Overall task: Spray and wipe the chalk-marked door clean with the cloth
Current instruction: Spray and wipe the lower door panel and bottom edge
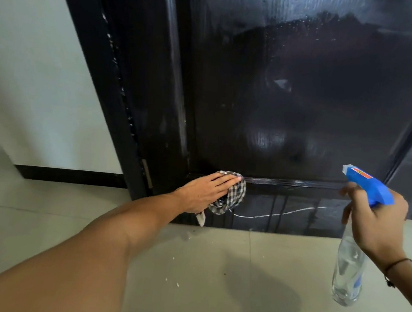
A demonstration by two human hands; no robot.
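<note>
Black and glossy, the door (310, 90) fills most of the view, its large upper panel wet and streaked, with droplets near the top and no chalk that can be made out there. That sheen suggests the upper part is largely done, so the work sits low, at the bottom rail just above the pale tiled floor (212, 272). A thin white chalk line (280, 211) curves across the lower panel from beside the cloth toward the right, so this strip is judged the part left to clean.

Next in size, the clear spray bottle (348, 269) hangs in the right hand (377, 221), whose fingers are curled round the neck below the blue trigger head (368, 186), one finger reaching forward near the trigger. The nozzle points toward the door from a little way off, probably so the mist can spread over the marked strip, and so the bottle stays out of the wiping arm's path.

The left hand (206, 191) lies flat, fingers straight and close together, pressing the checked cloth (233, 197) against the door at the left end of the rail. An open palm spreads pressure across the bunched fabric, which suits a sweep rightward along the chalk line. Small white crumbs (177, 284) dot the floor below; whether they are chalk cannot be told.
</note>
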